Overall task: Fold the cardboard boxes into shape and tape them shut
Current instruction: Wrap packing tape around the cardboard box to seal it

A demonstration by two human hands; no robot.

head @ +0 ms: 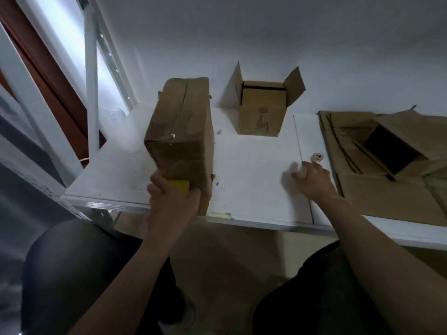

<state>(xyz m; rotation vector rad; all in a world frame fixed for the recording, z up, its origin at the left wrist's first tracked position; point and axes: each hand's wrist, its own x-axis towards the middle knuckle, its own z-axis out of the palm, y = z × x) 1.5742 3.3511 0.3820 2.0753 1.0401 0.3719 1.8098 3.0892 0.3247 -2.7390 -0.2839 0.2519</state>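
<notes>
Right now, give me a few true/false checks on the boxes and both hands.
1. The left hand grips a small yellow object at the near end of the tall closed brown cardboard box. True.
2. The small brown cardboard box by the back wall has its flaps shut. False: its flaps stand open.
3. The right hand holds the tall closed box. False: it is over the white table, apart from that box, and blurred.
4. A stack of flattened brown cardboard sheets lies on the table's right side. True.
</notes>
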